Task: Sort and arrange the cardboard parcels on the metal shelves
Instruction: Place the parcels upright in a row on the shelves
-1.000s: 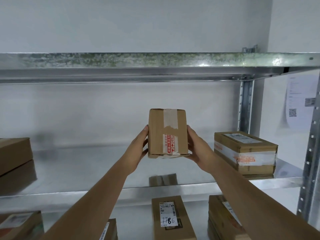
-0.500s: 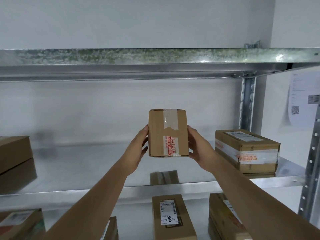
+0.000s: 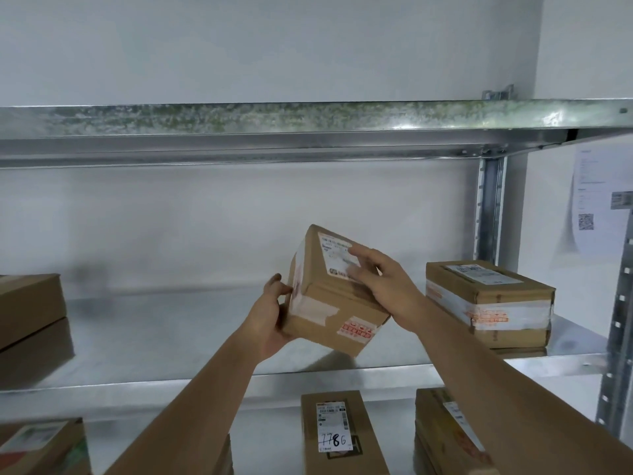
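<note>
A small cardboard parcel with white tape, red print and a white label on its top face is held tilted in the air above the middle metal shelf. My left hand grips its lower left side, thumb on the taped face. My right hand lies over the labelled top face, fingers wrapping the right edge. Another taped parcel rests on the same shelf to the right.
Two stacked boxes stand at the shelf's left end. On the shelf below are a labelled box marked 7786, a box to its right and one at the far left. An upper shelf beam runs overhead; uprights stand right.
The parcel was upright with its taped face toward me; now it is tipped and turned so the labelled face shows. My right hand moved onto that top face, my left slid lower.
</note>
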